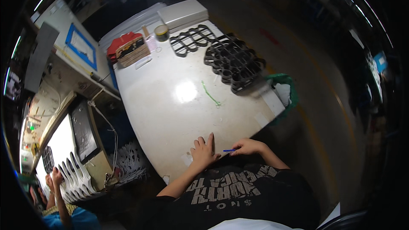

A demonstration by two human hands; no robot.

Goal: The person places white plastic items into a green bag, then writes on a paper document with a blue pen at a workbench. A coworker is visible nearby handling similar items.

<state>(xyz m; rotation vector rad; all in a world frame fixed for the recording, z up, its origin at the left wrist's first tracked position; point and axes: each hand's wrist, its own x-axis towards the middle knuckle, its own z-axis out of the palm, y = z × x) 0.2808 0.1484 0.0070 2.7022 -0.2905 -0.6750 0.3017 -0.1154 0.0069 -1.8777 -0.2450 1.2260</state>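
Note:
My left hand [205, 153] rests on the near edge of the white table [157, 106], fingers spread and nothing in them. Just to its right, my right hand [248, 147] is closed around a slim blue tool [229, 150] that points left toward the left hand. The tool's exact kind is too small to make out. Farther up the tabletop lies a thin green strip [208, 93]. A pile of black lattice-like pieces [234, 61] sits at the right side, with one flat black lattice piece [187, 42] beside it.
At the far left stand a cardboard box [134, 52] of dark items and a tape roll [162, 33]. White sheets [183, 15] are stacked at the back. A green bag [281, 78] hangs off the right corner. A co-worker's hands [54, 178] work at a machine lower left.

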